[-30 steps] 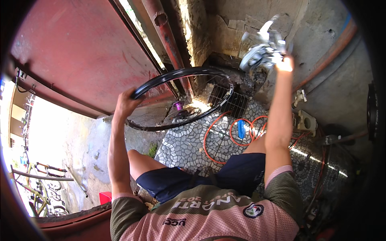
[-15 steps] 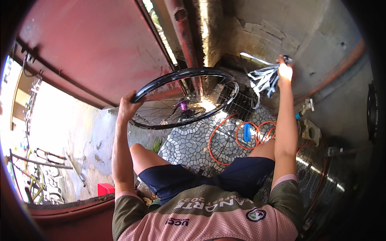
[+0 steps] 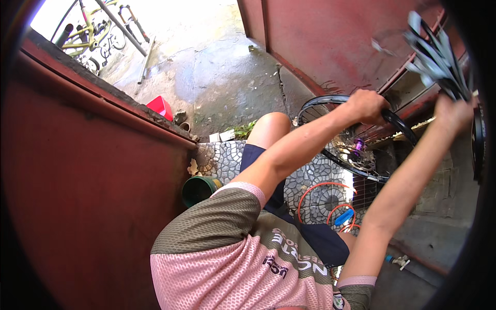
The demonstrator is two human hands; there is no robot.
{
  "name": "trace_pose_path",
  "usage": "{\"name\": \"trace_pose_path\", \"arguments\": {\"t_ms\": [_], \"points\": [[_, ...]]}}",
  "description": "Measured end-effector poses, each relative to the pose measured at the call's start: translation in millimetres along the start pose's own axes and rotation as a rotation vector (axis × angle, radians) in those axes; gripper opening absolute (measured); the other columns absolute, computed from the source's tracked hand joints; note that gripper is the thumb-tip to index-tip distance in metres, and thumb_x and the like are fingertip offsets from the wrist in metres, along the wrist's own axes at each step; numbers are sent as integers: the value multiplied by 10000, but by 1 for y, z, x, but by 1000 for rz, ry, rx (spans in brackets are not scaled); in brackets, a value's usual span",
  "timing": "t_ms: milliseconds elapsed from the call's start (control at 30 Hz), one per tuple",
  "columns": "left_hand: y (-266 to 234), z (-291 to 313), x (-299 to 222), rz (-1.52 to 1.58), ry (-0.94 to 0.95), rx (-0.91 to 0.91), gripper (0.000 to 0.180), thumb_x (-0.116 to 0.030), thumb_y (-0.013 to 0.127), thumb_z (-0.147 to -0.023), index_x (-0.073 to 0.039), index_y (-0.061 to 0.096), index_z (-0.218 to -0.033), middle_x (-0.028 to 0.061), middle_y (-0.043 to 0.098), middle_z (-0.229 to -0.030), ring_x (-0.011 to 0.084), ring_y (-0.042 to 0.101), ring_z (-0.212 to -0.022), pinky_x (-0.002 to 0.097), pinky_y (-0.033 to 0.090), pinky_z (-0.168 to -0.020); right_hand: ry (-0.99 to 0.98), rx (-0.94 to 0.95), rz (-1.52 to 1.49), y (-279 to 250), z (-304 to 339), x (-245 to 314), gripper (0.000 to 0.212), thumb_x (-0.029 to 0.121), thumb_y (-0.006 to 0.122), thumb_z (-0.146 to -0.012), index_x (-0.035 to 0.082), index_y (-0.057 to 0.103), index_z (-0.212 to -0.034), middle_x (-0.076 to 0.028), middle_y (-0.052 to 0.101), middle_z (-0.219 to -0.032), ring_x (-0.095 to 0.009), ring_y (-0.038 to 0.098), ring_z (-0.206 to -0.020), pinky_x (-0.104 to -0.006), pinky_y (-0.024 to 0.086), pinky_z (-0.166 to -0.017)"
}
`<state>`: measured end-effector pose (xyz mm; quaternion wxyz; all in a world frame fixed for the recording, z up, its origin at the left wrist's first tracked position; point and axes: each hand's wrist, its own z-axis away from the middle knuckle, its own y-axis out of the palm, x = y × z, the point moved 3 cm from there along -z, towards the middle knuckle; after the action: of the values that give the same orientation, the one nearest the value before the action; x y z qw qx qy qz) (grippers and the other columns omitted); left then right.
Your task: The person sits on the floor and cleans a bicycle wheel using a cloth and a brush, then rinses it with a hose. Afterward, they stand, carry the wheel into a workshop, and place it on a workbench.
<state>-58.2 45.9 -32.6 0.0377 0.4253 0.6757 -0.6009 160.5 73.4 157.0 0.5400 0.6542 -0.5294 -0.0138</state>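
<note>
My left hand is closed round the black rim of a spoked bicycle wheel with a purple hub. The wheel stands tilted between my knees and the red metal panel, and no tyre shows on it. Up at the right, my right hand grips a bundle of grey and black strips. Motion smears the bundle, so what its strips are made of cannot be told. Its loose ends fan out above the hand.
An orange hose coils on the pebble-mosaic floor beside a blue object. A dark green bucket stands at my left. Beyond are a red container and a yellow-green bicycle frame. A tap is at lower right.
The view has swung to the left, bringing the bucket and the red wall into sight. My right hand has raised the strips, which are now blurred. My left hand still holds the wheel.
</note>
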Motion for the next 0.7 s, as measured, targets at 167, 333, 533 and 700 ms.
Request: {"name": "trace_pose_path", "arguments": {"t_ms": [167, 333, 533, 700], "points": [[23, 10, -30, 292, 169, -439, 304, -315, 795, -854, -97, 763, -1062, 165, 768, -971, 374, 743, -934, 488, 588, -832, 455, 997, 447, 131, 198, -148, 362, 219, 646, -1064, 1, 695, -1349, -82, 761, -1179, -141, 688, -1114, -328, 557, -963], [7, 24, -8, 377, 332, -267, 393, -326, 858, -779, -82, 778, -1076, 175, 747, -1024, 339, 724, -1003, 488, 564, -860, 350, 1275, 1053, 128, 228, -113, 410, 320, 742, -1046, 1, 725, -1302, -43, 754, -1084, -116, 682, -1013, -280, 558, -907], [7, 0, -8, 30, 83, -1, 389, -490, 815, -782, -147, 819, -967, 183, 766, -834, 412, 757, -866, 538, 593, -790, 188, 614, 1081, -20, 117, 9, 433, 374, 672, -1082, 35, 728, -1345, -39, 756, -1134, -104, 688, -1013, -238, 504, -873], [16, -12, -25, 0, 31, 11, 376, -485, 794, -767, -167, 823, -966, 186, 770, -844, 411, 764, -867, 525, 606, -796, 103, 139, 1029, -225, 86, 121, 405, 337, 633, -1110, 55, 695, -1395, -18, 725, -1126, -85, 657, -948, -248, 501, -846]]}}
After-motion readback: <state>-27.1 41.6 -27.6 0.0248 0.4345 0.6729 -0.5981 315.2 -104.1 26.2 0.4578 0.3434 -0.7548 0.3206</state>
